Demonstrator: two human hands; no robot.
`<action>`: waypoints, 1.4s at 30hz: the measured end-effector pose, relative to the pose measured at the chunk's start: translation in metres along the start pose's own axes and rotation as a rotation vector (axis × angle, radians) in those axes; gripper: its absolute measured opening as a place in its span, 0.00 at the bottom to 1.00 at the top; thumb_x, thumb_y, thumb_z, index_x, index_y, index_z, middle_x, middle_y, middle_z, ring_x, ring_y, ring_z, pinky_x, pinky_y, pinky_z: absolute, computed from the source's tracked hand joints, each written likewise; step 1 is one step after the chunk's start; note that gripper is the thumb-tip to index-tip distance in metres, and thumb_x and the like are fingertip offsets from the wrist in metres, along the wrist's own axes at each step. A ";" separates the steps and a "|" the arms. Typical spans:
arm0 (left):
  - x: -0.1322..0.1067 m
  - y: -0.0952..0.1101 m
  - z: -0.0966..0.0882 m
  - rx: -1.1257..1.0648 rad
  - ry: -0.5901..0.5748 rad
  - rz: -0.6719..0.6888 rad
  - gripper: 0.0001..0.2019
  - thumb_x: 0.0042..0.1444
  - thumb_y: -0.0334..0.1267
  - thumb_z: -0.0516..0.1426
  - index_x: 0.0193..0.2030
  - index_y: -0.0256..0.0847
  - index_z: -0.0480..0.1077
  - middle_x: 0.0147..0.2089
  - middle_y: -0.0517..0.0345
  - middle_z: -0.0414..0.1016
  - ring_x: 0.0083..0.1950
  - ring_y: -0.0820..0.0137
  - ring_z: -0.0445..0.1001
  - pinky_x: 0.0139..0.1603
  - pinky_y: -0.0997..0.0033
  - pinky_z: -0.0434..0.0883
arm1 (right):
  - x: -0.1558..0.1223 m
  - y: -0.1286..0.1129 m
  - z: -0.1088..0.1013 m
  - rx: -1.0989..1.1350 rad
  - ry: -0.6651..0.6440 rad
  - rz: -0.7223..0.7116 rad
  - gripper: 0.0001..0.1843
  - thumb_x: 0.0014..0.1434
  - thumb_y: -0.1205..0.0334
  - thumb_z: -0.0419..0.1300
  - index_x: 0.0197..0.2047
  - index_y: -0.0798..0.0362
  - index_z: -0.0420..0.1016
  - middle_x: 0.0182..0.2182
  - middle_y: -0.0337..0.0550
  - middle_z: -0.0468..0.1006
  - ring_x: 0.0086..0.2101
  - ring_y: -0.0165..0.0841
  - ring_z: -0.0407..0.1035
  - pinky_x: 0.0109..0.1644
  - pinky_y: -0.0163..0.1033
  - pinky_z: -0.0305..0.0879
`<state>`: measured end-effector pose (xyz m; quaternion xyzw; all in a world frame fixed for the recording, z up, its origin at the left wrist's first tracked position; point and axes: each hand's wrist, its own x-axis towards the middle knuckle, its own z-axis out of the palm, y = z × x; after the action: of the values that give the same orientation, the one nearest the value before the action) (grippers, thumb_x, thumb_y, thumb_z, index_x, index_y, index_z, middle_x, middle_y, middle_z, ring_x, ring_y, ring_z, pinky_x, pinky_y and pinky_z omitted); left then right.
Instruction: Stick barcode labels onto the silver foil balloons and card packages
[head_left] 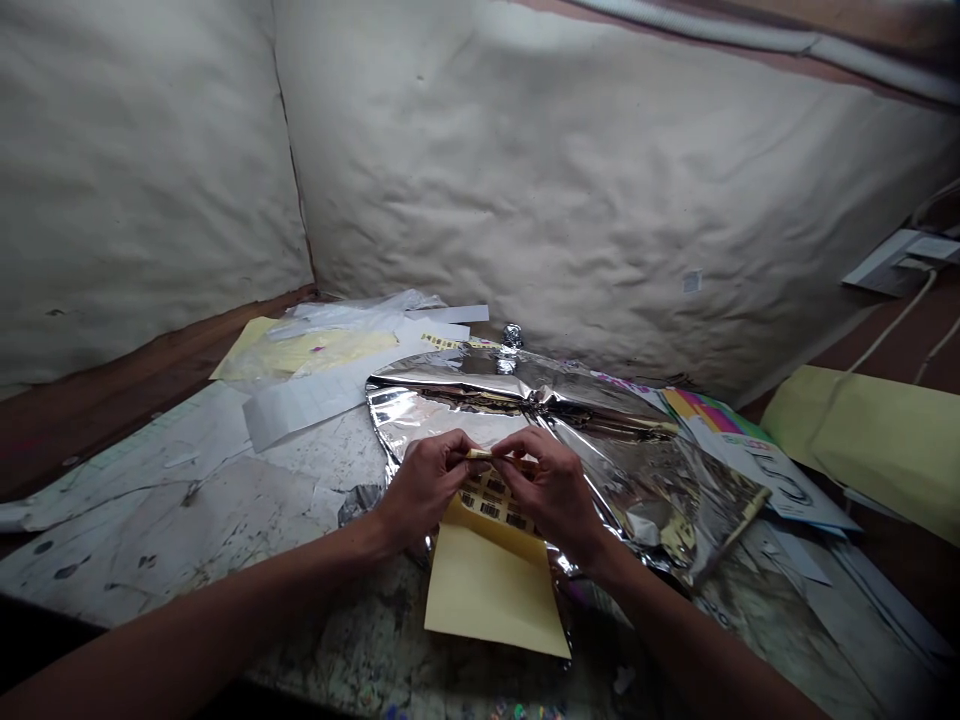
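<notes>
A yellow sheet of barcode stickers [495, 590] hangs bent between my hands, its plain lower part toward me and rows of small printed labels near the top. Its upper edge is pinched by my left hand [427, 480], fingers closed. My right hand [551, 485] is closed on the same edge from the other side, the fingertips of both hands almost meeting. Beneath and behind them a large shiny silver foil balloon [450, 405] lies flat and creased on the table. Whether a single label is being lifted at the fingertips is too small to tell.
Clear plastic and loose papers [300, 410] lie at the back left of the stained table [150, 540]. On the right are a colourful printed packet [750, 460] and a yellow sheet [870, 440] near a wall socket [900, 260] with cords. A padded wall [525, 190] rises behind.
</notes>
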<state>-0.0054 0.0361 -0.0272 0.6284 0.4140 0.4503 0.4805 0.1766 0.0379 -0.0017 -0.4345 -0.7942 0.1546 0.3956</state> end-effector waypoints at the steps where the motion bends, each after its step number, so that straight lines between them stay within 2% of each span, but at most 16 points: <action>1: 0.000 0.000 -0.001 0.015 -0.002 0.002 0.09 0.57 0.43 0.59 0.34 0.39 0.72 0.33 0.57 0.78 0.34 0.66 0.76 0.32 0.73 0.68 | 0.000 0.000 0.000 0.011 0.000 0.010 0.04 0.57 0.68 0.62 0.35 0.50 0.76 0.33 0.42 0.77 0.35 0.36 0.70 0.39 0.39 0.65; 6: 0.001 0.003 -0.003 0.175 0.030 0.046 0.13 0.58 0.45 0.58 0.29 0.38 0.72 0.27 0.60 0.75 0.29 0.70 0.71 0.29 0.74 0.64 | 0.000 0.000 -0.001 0.076 -0.021 0.076 0.02 0.58 0.65 0.62 0.34 0.49 0.76 0.32 0.42 0.78 0.35 0.36 0.70 0.40 0.40 0.65; 8: 0.003 0.005 -0.003 0.168 0.005 0.047 0.14 0.58 0.45 0.58 0.27 0.38 0.71 0.25 0.61 0.73 0.27 0.72 0.69 0.27 0.75 0.63 | 0.001 0.002 -0.002 0.120 -0.027 0.119 0.02 0.58 0.64 0.62 0.34 0.50 0.76 0.32 0.42 0.78 0.34 0.36 0.70 0.40 0.40 0.65; 10: 0.004 0.004 -0.003 0.054 -0.081 0.007 0.11 0.56 0.44 0.60 0.34 0.37 0.73 0.28 0.60 0.75 0.29 0.71 0.72 0.28 0.75 0.64 | 0.002 0.004 -0.002 0.158 -0.022 0.174 0.02 0.57 0.64 0.62 0.34 0.50 0.76 0.32 0.41 0.78 0.33 0.35 0.70 0.39 0.39 0.65; 12: 0.005 0.002 -0.002 -0.091 -0.188 -0.057 0.13 0.54 0.42 0.61 0.44 0.37 0.73 0.35 0.57 0.77 0.35 0.67 0.75 0.32 0.74 0.68 | 0.003 0.009 -0.002 0.167 -0.008 0.208 0.02 0.57 0.64 0.62 0.33 0.51 0.76 0.31 0.41 0.78 0.33 0.34 0.70 0.40 0.39 0.64; 14: 0.006 -0.002 -0.002 -0.150 -0.252 -0.106 0.15 0.54 0.42 0.61 0.47 0.37 0.73 0.38 0.55 0.78 0.39 0.64 0.76 0.36 0.72 0.70 | 0.003 0.012 0.000 0.150 0.018 0.192 0.01 0.57 0.65 0.62 0.33 0.51 0.76 0.33 0.41 0.77 0.35 0.35 0.70 0.42 0.40 0.64; 18: 0.008 -0.011 -0.002 -0.056 -0.204 -0.160 0.12 0.54 0.43 0.60 0.35 0.35 0.76 0.31 0.58 0.77 0.31 0.70 0.73 0.29 0.76 0.66 | 0.000 0.007 -0.001 0.128 0.048 0.026 0.03 0.57 0.68 0.61 0.34 0.51 0.76 0.34 0.42 0.75 0.39 0.36 0.69 0.44 0.41 0.65; 21: 0.009 -0.014 -0.004 -0.020 -0.188 -0.239 0.16 0.54 0.48 0.60 0.34 0.34 0.76 0.28 0.58 0.76 0.25 0.72 0.69 0.23 0.77 0.61 | -0.001 -0.005 -0.013 0.168 0.063 -0.046 0.04 0.57 0.69 0.61 0.34 0.51 0.75 0.35 0.42 0.75 0.39 0.36 0.69 0.45 0.41 0.65; 24: 0.011 -0.013 -0.012 -0.049 -0.207 -0.321 0.21 0.53 0.52 0.60 0.41 0.33 0.76 0.32 0.53 0.78 0.26 0.69 0.72 0.23 0.76 0.64 | -0.001 -0.005 -0.036 0.333 0.104 0.077 0.01 0.58 0.66 0.62 0.34 0.52 0.76 0.33 0.41 0.76 0.36 0.33 0.70 0.42 0.39 0.66; 26: 0.013 -0.007 -0.021 -0.083 -0.289 -0.401 0.23 0.52 0.53 0.62 0.44 0.33 0.75 0.35 0.50 0.79 0.28 0.67 0.75 0.24 0.75 0.67 | -0.008 0.004 -0.050 0.444 0.061 0.227 0.03 0.55 0.63 0.66 0.33 0.53 0.77 0.30 0.40 0.76 0.32 0.31 0.70 0.37 0.37 0.66; 27: 0.014 -0.003 -0.026 -0.088 -0.366 -0.447 0.24 0.51 0.53 0.62 0.45 0.33 0.75 0.36 0.50 0.80 0.28 0.67 0.75 0.24 0.75 0.67 | -0.013 0.011 -0.056 0.485 0.007 0.312 0.05 0.53 0.62 0.68 0.32 0.53 0.77 0.28 0.39 0.76 0.30 0.30 0.69 0.35 0.35 0.66; 30: 0.016 0.012 -0.039 -0.038 -0.692 -0.523 0.21 0.52 0.52 0.63 0.42 0.35 0.76 0.33 0.53 0.80 0.27 0.68 0.76 0.22 0.77 0.67 | -0.036 0.029 -0.065 0.596 -0.178 0.562 0.11 0.48 0.59 0.71 0.30 0.55 0.75 0.23 0.37 0.75 0.24 0.29 0.69 0.30 0.35 0.66; 32: 0.015 0.019 -0.042 -0.042 -0.918 -0.518 0.16 0.52 0.49 0.64 0.39 0.36 0.78 0.33 0.54 0.80 0.29 0.68 0.77 0.28 0.76 0.71 | -0.050 0.036 -0.064 0.669 -0.247 0.698 0.14 0.47 0.57 0.72 0.30 0.55 0.74 0.23 0.37 0.74 0.23 0.30 0.69 0.29 0.37 0.68; 34: 0.014 0.021 -0.041 -0.068 -1.092 -0.503 0.13 0.52 0.45 0.64 0.40 0.38 0.78 0.36 0.55 0.81 0.34 0.67 0.78 0.36 0.74 0.74 | -0.059 0.038 -0.060 0.715 -0.296 0.780 0.16 0.45 0.56 0.72 0.30 0.55 0.73 0.23 0.37 0.74 0.24 0.31 0.70 0.30 0.38 0.70; 36: 0.012 0.019 -0.037 -0.056 -1.155 -0.485 0.13 0.53 0.43 0.64 0.42 0.38 0.78 0.39 0.54 0.82 0.36 0.66 0.79 0.40 0.73 0.74 | -0.061 0.038 -0.057 0.712 -0.342 0.803 0.15 0.44 0.56 0.72 0.30 0.55 0.74 0.24 0.36 0.74 0.25 0.30 0.71 0.31 0.38 0.71; 42: 0.013 0.012 -0.030 -0.012 -1.149 -0.478 0.13 0.56 0.43 0.62 0.44 0.38 0.77 0.42 0.53 0.81 0.38 0.65 0.79 0.43 0.69 0.75 | -0.059 0.041 -0.055 0.663 -0.421 0.773 0.13 0.45 0.58 0.72 0.30 0.56 0.75 0.24 0.36 0.75 0.25 0.27 0.69 0.30 0.33 0.67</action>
<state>-0.0297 0.0526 -0.0090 0.6576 0.2159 -0.0772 0.7176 0.2596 0.0079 -0.0200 -0.5064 -0.5476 0.6139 0.2585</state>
